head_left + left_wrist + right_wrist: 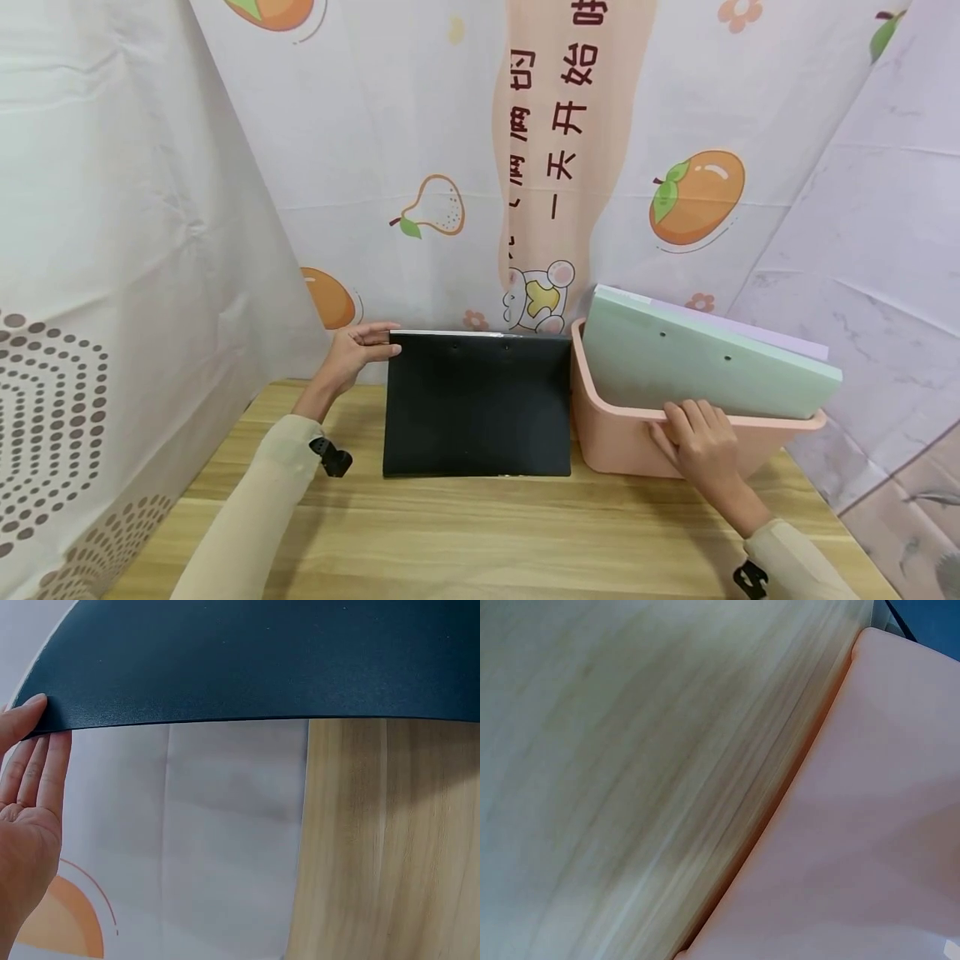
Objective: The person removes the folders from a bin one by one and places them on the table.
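Note:
A black file folder (478,408) stands on its long edge on the table, touching or very near the left side of a pink plastic bin (618,442). My left hand (351,354) pinches its upper left corner, thumb on the near face and fingers behind, as the left wrist view also shows at the folder's edge (247,667). My right hand (703,442) grips the bin's front rim with fingers curled over it. Inside the bin lean a mint green folder (697,367) and a lilac folder (750,329) behind it. In the right wrist view only the bin's wall (855,825) shows, no fingers.
The wood-grain table (480,533) runs in front of the folder and bin. A printed curtain (420,275) hangs close behind them, and a dotted white curtain (112,333) hangs at the left. Black straps (330,457) sit on both wrists.

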A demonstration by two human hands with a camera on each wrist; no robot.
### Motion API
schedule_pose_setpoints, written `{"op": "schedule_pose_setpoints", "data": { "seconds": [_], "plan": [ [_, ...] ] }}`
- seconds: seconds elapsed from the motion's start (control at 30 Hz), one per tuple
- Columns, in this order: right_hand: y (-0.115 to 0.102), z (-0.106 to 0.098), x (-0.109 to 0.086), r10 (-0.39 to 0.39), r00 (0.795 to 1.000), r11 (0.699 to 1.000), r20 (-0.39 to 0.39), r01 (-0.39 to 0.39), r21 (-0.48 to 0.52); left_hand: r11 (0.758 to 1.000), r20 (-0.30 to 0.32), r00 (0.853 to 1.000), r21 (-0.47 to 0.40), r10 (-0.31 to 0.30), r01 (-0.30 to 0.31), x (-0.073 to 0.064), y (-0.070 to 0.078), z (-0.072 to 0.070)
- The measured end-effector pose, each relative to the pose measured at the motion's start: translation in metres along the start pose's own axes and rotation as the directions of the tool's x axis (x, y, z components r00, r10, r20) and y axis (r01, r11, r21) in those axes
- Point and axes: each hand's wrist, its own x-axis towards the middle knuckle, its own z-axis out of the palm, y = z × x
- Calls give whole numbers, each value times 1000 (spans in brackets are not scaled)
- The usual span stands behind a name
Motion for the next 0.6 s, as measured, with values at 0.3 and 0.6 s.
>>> {"op": "schedule_pose_setpoints", "data": {
  "seconds": [0.3, 0.6],
  "plan": [
    [2, 2, -2, 4, 1000, 1000, 0, -4, -5, 1000, -5, 1000, 14, -10, 10, 4, -6, 3],
    [3, 2, -8, 11, 1000, 1000, 18, -11, -13, 999, -12, 1000, 48, -14, 14, 2, -16, 4]
  ]
}}
